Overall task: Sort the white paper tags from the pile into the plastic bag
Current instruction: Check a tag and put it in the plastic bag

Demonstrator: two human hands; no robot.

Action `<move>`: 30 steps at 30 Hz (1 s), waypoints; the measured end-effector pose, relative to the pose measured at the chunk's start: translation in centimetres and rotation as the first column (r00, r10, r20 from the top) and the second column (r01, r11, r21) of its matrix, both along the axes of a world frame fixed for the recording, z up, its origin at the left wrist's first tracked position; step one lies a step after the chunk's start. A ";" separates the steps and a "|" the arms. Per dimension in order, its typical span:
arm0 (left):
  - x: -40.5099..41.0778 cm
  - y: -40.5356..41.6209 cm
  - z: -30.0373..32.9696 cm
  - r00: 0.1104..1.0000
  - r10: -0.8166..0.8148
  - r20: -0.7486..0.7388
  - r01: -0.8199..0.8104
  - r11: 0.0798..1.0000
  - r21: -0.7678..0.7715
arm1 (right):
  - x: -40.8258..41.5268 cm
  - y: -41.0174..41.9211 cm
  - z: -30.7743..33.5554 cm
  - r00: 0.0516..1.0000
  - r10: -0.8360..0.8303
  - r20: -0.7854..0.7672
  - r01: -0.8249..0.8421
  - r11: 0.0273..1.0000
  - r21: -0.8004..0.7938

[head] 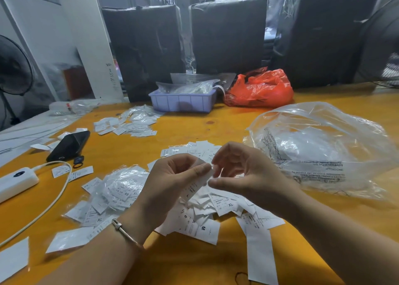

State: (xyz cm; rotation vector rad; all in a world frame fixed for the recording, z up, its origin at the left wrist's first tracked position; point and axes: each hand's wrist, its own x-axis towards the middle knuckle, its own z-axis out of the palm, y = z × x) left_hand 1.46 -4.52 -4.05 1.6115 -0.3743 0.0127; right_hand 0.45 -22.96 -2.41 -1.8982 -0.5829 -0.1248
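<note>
A loose pile of white paper tags (207, 207) with size letters lies on the orange table (194, 261) under my hands. My left hand (170, 183) pinches a white tag (194, 186) between thumb and fingers above the pile. My right hand (241, 172) is beside it, fingertips at the tag's top edge, thumb and forefinger curled toward it. A small clear plastic bag (121, 187) holding several tags lies left of the pile. A large crumpled clear plastic bag (323, 151) sits to the right.
A black phone (69, 145), white power bank (16, 182) with cable and a small black ring lie at left. Another tag heap (127, 125), a lilac tray (183, 101) and a red bag (261, 90) sit farther back. Wrapped black bales stand behind.
</note>
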 end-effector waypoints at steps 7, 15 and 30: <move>-0.1 0.1 -0.2 0.999 -0.053 -0.003 0.053 0.998 -0.025 | 0.4 -0.5 -0.2 0.997 0.015 -0.078 -0.002 0.987 0.163; 0.2 0.3 -0.2 0.996 -0.006 0.094 0.001 0.999 0.050 | 0.3 -0.1 -0.1 0.993 0.036 -0.117 -0.019 0.989 0.148; 0.2 0.6 0.4 0.998 -0.035 0.055 0.031 0.997 0.074 | 0.6 -0.6 0.1 0.997 -0.072 -0.032 0.077 0.974 0.215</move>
